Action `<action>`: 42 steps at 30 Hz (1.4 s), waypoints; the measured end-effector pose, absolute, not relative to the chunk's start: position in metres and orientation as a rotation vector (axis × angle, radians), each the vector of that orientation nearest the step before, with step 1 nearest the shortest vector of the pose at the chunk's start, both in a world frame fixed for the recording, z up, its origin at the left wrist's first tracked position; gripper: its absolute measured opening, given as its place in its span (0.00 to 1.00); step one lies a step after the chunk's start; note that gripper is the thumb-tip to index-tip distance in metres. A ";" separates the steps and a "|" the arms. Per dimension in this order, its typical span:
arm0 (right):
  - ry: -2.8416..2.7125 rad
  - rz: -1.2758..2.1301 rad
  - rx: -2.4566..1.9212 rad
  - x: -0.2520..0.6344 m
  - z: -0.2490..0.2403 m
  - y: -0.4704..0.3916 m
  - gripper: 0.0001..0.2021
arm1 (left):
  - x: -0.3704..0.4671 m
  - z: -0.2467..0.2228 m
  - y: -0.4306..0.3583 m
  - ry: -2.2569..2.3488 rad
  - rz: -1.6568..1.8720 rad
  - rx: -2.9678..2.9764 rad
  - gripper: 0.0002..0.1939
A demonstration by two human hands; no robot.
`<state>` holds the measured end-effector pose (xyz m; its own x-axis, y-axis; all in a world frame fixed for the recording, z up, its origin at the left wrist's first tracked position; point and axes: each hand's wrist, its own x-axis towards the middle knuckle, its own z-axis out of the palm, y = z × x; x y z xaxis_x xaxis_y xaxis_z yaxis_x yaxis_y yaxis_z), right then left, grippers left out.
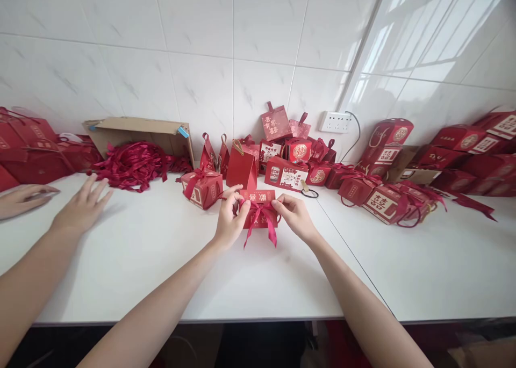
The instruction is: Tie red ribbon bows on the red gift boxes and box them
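Note:
A small red gift box (258, 196) with gold characters stands before me near the middle of the table. A crimson ribbon bow (261, 212) is tied across its front, its two tails hanging down. My left hand (231, 217) grips the box's left side, thumb on the front and fingers curled behind. On the opposite side, my right hand (296, 215) pinches the upper right edge between thumb and fingers. Just behind stands a plain red peaked box (241, 166) with a gold cord, and left of it is a ribboned red box (202, 188).
A co-worker's hands (80, 204) rest on the white table (161, 271) at left. An open cardboard carton (139, 123) with a heap of crimson ribbons (135, 164) lies beyond. Finished-looking boxes (382, 201) stand at right. A white power strip (335, 122) is on the tiled wall.

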<state>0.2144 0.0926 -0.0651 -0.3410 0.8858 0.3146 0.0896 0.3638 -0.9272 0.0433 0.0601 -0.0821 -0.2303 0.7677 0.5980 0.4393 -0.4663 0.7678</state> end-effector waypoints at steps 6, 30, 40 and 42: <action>-1.700 1.064 -0.903 0.212 -0.065 0.093 0.24 | 0.041 -0.082 0.065 1.488 1.725 1.762 0.06; -1.565 1.255 -0.842 0.214 -0.074 0.102 0.24 | 0.047 -0.086 0.065 1.399 1.746 1.665 0.07; -1.499 1.347 -0.782 0.216 -0.079 0.107 0.22 | 0.045 -0.086 0.066 1.405 1.753 1.669 0.07; -1.487 1.357 -0.773 0.216 -0.079 0.108 0.22 | 0.045 -0.087 0.067 1.428 1.748 1.678 0.07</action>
